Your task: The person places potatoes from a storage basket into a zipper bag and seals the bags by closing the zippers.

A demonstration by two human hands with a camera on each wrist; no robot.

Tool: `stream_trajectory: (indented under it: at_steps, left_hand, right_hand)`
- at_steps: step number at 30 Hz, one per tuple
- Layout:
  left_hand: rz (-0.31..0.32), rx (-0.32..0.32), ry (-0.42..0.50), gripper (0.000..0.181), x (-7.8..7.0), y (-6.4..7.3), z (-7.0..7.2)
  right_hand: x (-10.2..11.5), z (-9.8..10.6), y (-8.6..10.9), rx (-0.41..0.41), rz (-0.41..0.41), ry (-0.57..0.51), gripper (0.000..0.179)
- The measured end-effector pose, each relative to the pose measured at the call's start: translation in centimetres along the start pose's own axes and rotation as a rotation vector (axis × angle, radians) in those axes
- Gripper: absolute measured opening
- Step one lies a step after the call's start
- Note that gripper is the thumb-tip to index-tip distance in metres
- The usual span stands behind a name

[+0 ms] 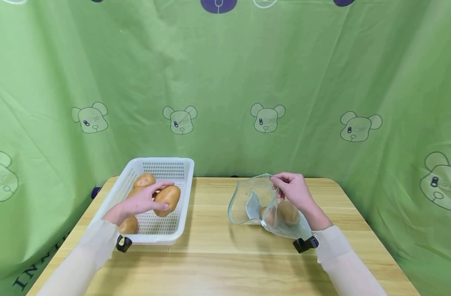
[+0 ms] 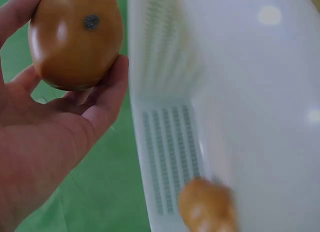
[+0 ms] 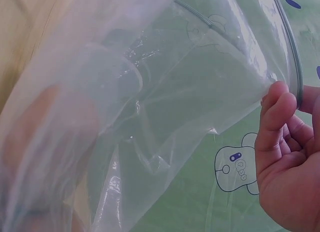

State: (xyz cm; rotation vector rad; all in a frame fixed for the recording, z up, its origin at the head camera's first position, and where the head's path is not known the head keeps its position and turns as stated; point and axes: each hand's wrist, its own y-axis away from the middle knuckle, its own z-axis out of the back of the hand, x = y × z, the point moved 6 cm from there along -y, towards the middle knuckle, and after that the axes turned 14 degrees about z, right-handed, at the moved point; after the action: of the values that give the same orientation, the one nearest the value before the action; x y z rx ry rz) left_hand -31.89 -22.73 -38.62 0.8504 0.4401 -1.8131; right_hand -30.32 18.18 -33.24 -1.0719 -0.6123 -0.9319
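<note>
My left hand [image 1: 143, 201] grips a smooth brown potato [image 1: 168, 200] above the white perforated basket [image 1: 187, 193]. In the left wrist view the fingers and thumb curl round this potato [image 2: 75, 37], and a dark round spot shows on its skin. Several more potatoes [image 1: 144, 180] lie in the basket, partly behind the hand and forearm. My right hand [image 1: 293, 190] pinches the rim of a clear zip bag [image 1: 247, 201], whose mouth stands wide towards the left. Brown potatoes [image 1: 289, 213] show through the bag's plastic, blurred in the right wrist view.
Basket and bag both rest on a light wooden table [image 1: 210, 263], the basket left and the bag right. Behind the table hangs a green curtain [image 1: 225, 139] with bear-head outlines. A dark wrist device [image 1: 306, 244] sits close beside the bag's lower end.
</note>
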Motion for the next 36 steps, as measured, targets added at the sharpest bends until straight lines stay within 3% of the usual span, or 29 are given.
stream_trajectory:
  at_steps: [5,10,13,17,26,31,36]
  left_hand:
    - [0.030,0.047,0.178,0.075,-2.0,-0.6,-0.9]
    - [-0.006,0.123,0.395,0.076,-4.5,-1.6,-2.6]
    - [-0.024,0.160,0.472,0.076,-6.2,-2.2,-3.9]
    - [-0.025,0.219,0.503,0.075,-8.2,-2.9,-6.0]
    - [-0.067,0.342,0.549,0.071,-11.8,-4.0,-10.4]
    - [-0.079,0.396,0.600,0.068,-13.3,-4.7,-12.8]
    - [-0.049,0.412,0.685,0.065,-13.8,-5.4,-14.7]
  right_hand:
    - [0.4,-0.1,0.0,0.003,-0.006,0.010,0.020]
    - [0.4,-0.2,-0.1,0.007,-0.017,0.020,0.020]
    - [0.5,-0.3,0.0,0.010,-0.025,0.035,0.021]
    - [0.2,-0.2,0.0,0.006,-0.032,0.040,0.021]
    - [-2.7,0.1,-0.4,-0.002,-0.026,0.037,0.025]
    - [-2.9,0.3,-0.4,-0.015,-0.017,0.047,0.030]
    - [-2.7,0.2,-0.4,-0.011,-0.010,0.052,0.033]
